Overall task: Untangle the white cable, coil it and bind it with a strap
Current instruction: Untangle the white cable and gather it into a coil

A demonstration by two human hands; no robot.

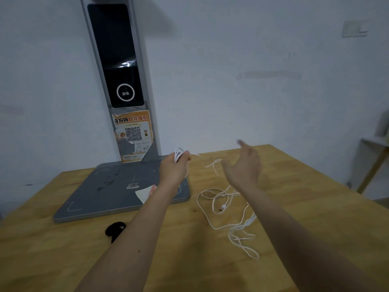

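My left hand [175,167] is raised above the grey base plate and grips a few small loops of the white cable [212,202]. From that hand the cable runs right and down to the wooden table [294,186], where it lies in loose tangled loops with its plug end in the middle. My right hand [245,165] hovers above the tangle with fingers spread and blurred, holding nothing; a strand passes just left of it. A black strap [114,228] lies on the table near my left forearm.
A grey scanner stand [117,192] with a tall column, dark screen and orange QR sticker stands at the back left against the wall. A scrap of white paper [144,193] lies on its base. A small side table [372,163] is at the far right.
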